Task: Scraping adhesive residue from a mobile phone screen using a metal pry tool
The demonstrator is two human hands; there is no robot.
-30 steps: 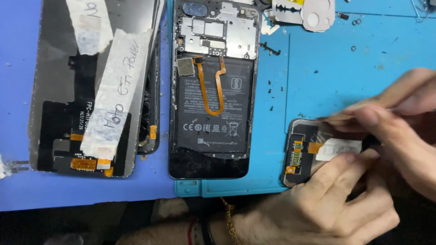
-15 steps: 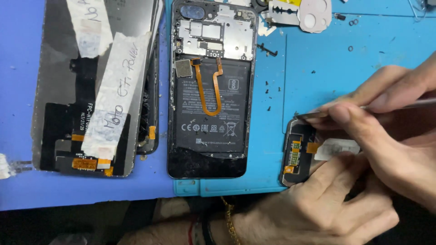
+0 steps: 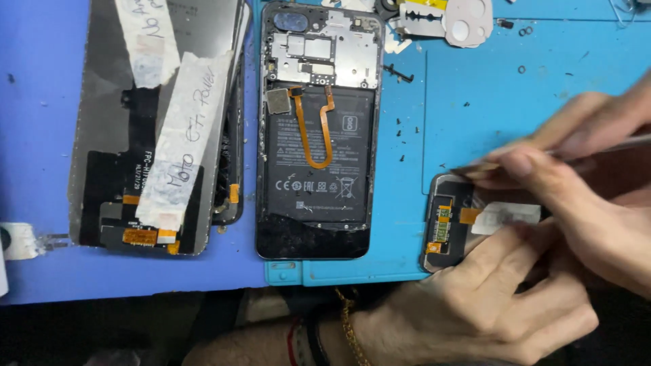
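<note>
A small dark display panel (image 3: 444,224) with orange flex parts lies at the right on the teal mat (image 3: 488,88). My left hand (image 3: 475,312) comes in from the bottom edge, and its fingers press down on the panel. My right hand (image 3: 576,183) reaches in from the right, pinching a thin metal tool (image 3: 630,142). The tool's tip rests at the panel's upper edge. My hands hide most of the panel.
An open phone (image 3: 315,135) showing a black battery and an orange flex cable lies in the middle. Stacked display panels (image 3: 108,135) with white tape strips (image 3: 183,142) lie on the left. A razor blade (image 3: 424,12), a white cover piece (image 3: 468,20) and tiny screws (image 3: 400,129) are scattered nearby.
My right hand has slid the tool a little to the left along the panel's upper edge. My left hand stays pressed on the panel.
</note>
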